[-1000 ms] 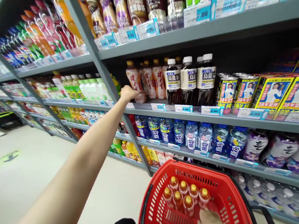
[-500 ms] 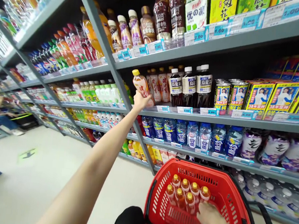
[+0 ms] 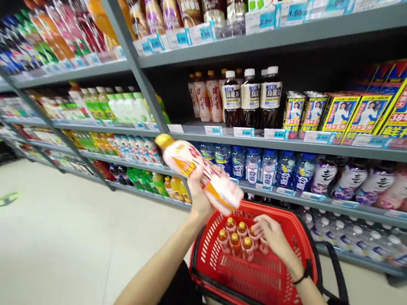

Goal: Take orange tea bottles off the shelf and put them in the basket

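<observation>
My left hand (image 3: 199, 188) is wrapped round a drink bottle (image 3: 201, 169) with a yellow cap and a white-and-orange label. The bottle is tilted, cap to the upper left, its base near the basket's back rim. Below it stands a red shopping basket (image 3: 267, 302) with several yellow-capped bottles (image 3: 235, 243) upright in its back left part. Over those bottles, my right hand (image 3: 271, 235) holds nothing; its fingers are stretched out and partly hide some caps. A dark band circles the right wrist.
Shelves (image 3: 291, 145) of drinks run along the front and left. Matching bottles (image 3: 212, 97) stand beside dark oolong tea bottles (image 3: 251, 99), with yellow drink boxes (image 3: 369, 119) farther right. A black basket handle (image 3: 335, 268) sticks out right. Pale floor (image 3: 52, 243) lies left.
The left hand has brought the bottle off the shelf, down and toward the basket, tipping it over. My right hand has risen from inside the basket to above the bottles. The view has shifted.
</observation>
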{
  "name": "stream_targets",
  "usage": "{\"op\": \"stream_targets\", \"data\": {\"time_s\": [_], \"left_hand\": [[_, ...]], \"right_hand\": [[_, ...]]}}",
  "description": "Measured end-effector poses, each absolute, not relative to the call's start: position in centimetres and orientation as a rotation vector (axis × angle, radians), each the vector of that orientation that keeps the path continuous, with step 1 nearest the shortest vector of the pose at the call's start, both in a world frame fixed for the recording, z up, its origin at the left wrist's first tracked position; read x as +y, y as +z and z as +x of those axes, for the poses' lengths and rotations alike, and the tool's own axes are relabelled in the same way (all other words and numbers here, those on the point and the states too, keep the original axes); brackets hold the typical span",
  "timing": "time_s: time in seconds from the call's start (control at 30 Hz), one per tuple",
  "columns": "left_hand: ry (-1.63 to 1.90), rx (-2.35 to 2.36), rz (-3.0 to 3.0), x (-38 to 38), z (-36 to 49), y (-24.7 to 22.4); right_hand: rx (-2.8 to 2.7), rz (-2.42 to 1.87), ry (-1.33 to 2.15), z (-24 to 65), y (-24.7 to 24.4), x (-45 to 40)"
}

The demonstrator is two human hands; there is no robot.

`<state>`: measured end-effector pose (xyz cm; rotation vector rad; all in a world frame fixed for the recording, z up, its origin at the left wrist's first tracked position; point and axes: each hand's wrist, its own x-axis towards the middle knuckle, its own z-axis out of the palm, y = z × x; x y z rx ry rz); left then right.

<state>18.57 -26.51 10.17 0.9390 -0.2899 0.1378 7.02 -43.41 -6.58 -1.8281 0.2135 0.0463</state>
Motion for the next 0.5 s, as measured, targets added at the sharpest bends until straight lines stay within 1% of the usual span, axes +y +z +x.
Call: {"op": "stream_targets", "data": {"time_s": [0.07, 0.1, 0.17, 0.27, 0.33, 0.5], "left_hand": [[-0.162, -0.309, 0.867, -27.3, 15.1, 7.7], [-0.254, -0.314, 0.868, -27.6, 14.1, 6.5], [-0.35, -0.32, 0.966, -28.0, 13.4, 3.8], [-0.328, -0.297, 1.152, -28.1, 13.7, 0.2], [-0.286, -0.27, 1.21, -27.8, 13.9, -1.3], [-0.213, -0.401, 1.244, -26.9, 13.4, -2.2]], "right_hand": [[0.204, -1.296, 0.07, 6.6, -6.2, -42.3], [0.181, -1.108, 0.101, 6.3, -6.0, -41.7], [0.124, -0.934, 0.152, 5.5, -5.6, -40.2], [0.125, -0.955, 0.188, 4.6, -5.6, -38.5], [0.179, -1.007, 0.177, 4.5, -6.0, -37.8], [0.291, -1.048, 0.135, 4.5, -6.9, -37.3]]}}
